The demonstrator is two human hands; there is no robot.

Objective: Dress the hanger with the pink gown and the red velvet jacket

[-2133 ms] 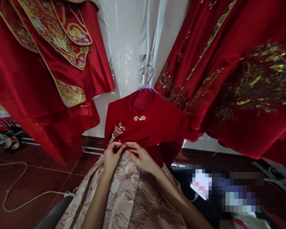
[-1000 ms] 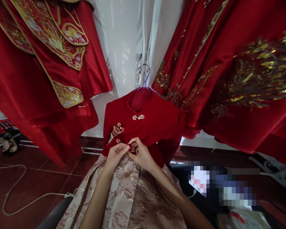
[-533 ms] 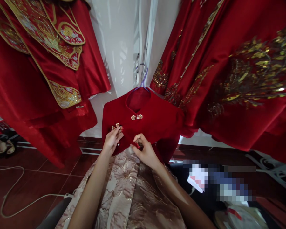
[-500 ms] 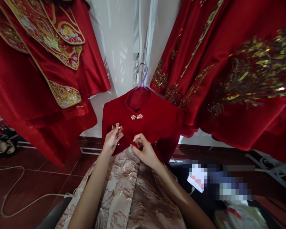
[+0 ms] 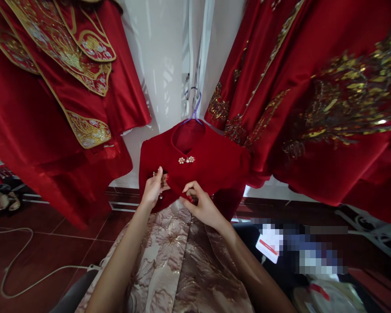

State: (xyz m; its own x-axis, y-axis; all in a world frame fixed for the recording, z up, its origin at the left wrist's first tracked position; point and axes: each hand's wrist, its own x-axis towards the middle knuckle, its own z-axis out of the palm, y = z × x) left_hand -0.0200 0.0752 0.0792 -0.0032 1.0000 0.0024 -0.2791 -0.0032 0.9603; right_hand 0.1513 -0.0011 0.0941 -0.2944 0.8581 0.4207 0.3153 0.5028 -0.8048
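Observation:
A dark red velvet garment (image 5: 215,163) hangs in front of me on a purple hanger (image 5: 197,105). At its neckline sits a flower-shaped pearl clasp (image 5: 187,160). On the garment's left side, my left hand (image 5: 152,191) is closed with its thumb up, holding a beaded ornament (image 5: 164,177) with red and pearl beads; a small piece dangles beneath. My right hand (image 5: 200,204) is curled in a pinch before the garment's lower middle. Something small, red and dark shows inside its fingers, too hidden to name.
Red embroidered robes (image 5: 94,126) hang at left, and red sequinned dresses (image 5: 342,104) at right. A brocade cloth (image 5: 169,261) covers my lap. At lower right lies a lit phone (image 5: 267,248) near plastic-wrapped items (image 5: 335,295). A pale cable (image 5: 29,261) runs over the tiled floor.
My left thumb has shifted up over the beaded ornament, hiding its top flower. My right hand keeps its pinch and has barely moved. The phone screen's picture differs.

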